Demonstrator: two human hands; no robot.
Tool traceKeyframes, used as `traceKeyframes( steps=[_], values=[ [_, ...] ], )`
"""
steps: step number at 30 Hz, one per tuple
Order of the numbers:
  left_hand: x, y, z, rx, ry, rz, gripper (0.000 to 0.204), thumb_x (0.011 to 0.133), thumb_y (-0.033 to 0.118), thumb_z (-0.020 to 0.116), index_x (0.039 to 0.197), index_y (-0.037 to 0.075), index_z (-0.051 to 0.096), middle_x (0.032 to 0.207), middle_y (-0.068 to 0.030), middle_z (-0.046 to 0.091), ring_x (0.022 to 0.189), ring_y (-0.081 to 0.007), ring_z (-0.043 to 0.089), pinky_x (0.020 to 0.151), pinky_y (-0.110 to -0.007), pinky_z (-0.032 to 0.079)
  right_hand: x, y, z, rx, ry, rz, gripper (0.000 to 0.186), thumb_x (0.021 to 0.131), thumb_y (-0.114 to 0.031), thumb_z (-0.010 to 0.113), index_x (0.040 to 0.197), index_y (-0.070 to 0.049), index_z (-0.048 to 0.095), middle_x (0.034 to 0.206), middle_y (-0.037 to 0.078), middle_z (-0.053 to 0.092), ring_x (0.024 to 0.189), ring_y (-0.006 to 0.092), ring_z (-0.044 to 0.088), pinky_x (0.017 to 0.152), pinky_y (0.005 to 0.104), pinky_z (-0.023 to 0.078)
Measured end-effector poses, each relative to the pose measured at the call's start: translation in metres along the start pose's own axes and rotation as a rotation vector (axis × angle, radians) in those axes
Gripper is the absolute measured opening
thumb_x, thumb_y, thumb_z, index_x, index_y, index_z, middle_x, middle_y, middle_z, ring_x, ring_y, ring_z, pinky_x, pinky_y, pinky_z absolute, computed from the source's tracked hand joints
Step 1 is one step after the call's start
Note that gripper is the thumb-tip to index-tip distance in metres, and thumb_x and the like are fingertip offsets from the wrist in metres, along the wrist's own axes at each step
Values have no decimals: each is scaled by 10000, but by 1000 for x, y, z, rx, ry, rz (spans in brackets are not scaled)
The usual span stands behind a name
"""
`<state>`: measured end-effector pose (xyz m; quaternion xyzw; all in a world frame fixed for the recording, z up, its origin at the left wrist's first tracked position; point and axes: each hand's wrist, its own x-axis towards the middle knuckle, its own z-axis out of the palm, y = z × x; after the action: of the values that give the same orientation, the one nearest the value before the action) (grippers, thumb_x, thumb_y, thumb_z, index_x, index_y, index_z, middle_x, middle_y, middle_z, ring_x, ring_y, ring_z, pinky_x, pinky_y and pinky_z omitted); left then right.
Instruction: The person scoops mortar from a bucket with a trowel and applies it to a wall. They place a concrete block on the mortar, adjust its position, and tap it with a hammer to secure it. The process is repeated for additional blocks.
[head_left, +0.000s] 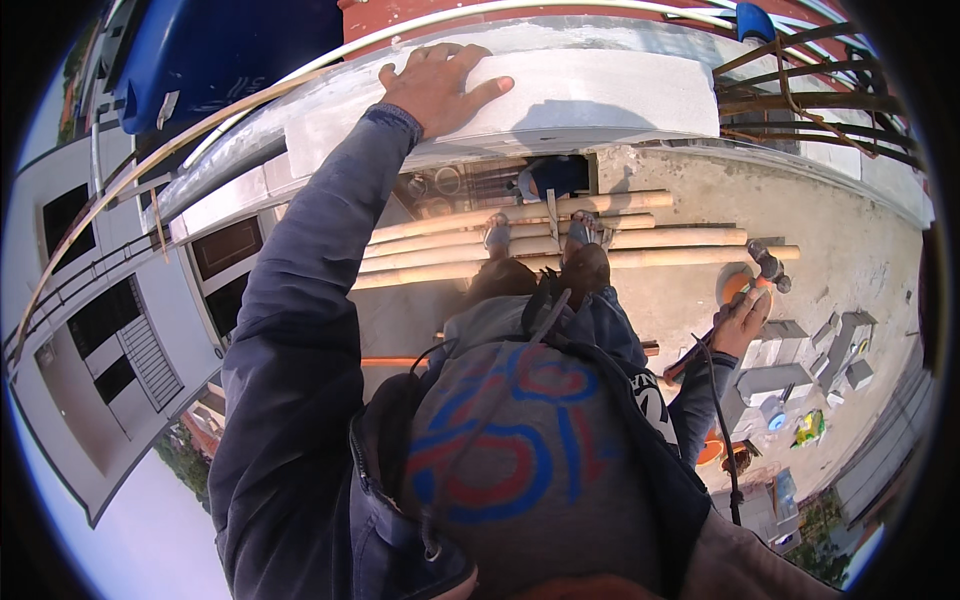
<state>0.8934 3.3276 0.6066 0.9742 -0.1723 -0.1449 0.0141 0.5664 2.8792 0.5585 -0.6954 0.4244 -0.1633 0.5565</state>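
Note:
My left hand lies on top of a pale, smooth wall block, fingers spread and gripping nothing. In my right hand, lower and out to the right, is a hammer; its dark head sticks out beyond my fingers. The hammer's handle runs back toward my forearm and is partly hidden. Below me, my sandalled feet rest on several bamboo poles laid side by side along the wall. The hammer is apart from the wall block.
Bare rusty rebar juts out at the wall's right end. A big blue tank and a long white pipe lie beyond the wall. Far below the poles, grey blocks and an orange bucket stand on the concrete floor.

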Motion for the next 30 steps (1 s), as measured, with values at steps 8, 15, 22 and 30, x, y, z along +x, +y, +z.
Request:
traceKeyframes(
  steps=[8,15,22,30],
  values=[
    [-25,-79,-39,-243,-14,48,932,909,846,530,1589,209,496,1562,-214,538,1436,-415,528,1178,-539,454,-144,-117,117,190,-430,-7,386,1092,-158,600,1427,-8,480,747,-35,483,519,32,405,459,219,322],
    [-86,-241,-12,-226,-149,-43,965,909,868,488,1588,182,492,1545,-226,551,1417,-415,549,1169,-525,462,-199,-75,131,-92,-570,42,273,1113,-190,575,1351,-62,536,739,-54,479,563,16,389,490,196,295],
    [-88,-250,5,-300,-116,17,973,923,862,482,1570,136,503,1504,-245,581,1382,-421,576,1155,-518,476,-209,-211,199,-95,-550,-470,508,1137,-230,510,1593,-116,317,859,80,588,600,70,474,528,200,370],
    [-83,-254,14,-288,-103,14,997,916,871,471,1584,131,481,1534,-234,557,1410,-417,550,1187,-517,452,-137,-166,249,-610,-511,-1092,485,1144,-184,497,1609,-112,381,1032,104,664,731,104,553,630,195,441]
  ],
)
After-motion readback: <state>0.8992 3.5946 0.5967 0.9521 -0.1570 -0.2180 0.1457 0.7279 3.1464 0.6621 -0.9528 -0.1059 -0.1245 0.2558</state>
